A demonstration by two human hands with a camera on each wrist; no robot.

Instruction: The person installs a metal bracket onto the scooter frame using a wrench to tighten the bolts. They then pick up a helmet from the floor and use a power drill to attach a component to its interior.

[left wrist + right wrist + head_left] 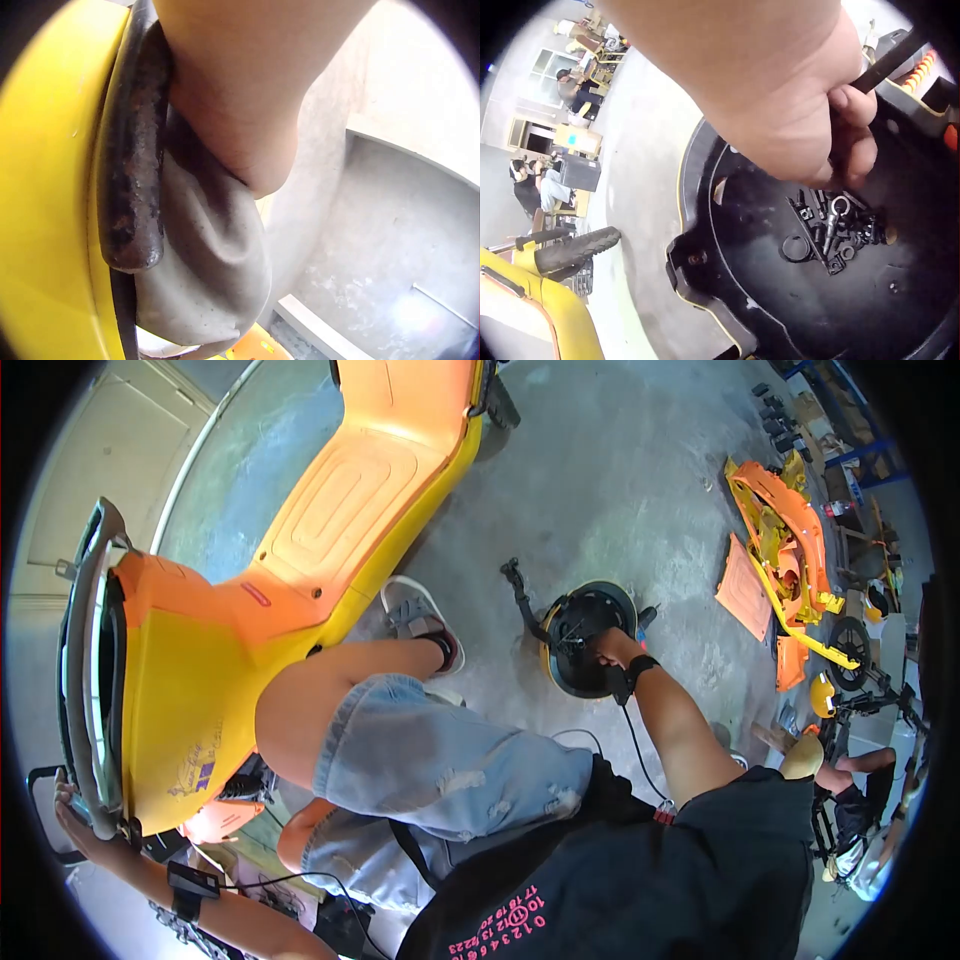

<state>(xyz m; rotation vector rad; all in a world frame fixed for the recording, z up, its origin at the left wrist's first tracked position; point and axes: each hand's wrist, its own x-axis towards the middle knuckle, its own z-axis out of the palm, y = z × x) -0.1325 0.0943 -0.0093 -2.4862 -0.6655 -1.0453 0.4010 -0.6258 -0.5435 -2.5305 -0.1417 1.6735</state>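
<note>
Right hand (780, 97) fingers (855, 105) curled, pinching thin dark tool (889, 64) above black dish-shaped cover (588, 640) on floor; loose bolts and washers (832, 229) pooled inside; best pick slowly, keep cover level; left hand (247, 90) pressed against scooter's yellow front panel (190, 700) edge, finger state cannot tell.

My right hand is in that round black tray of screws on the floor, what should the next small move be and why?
Probably lift the right hand clear of the black tray. Its fingers already pinch a dark slim tool or part, and the loose bolts and washers lie untouched beneath. The left hand grips the yellow scooter's front edge, seemingly steadying it.
</note>
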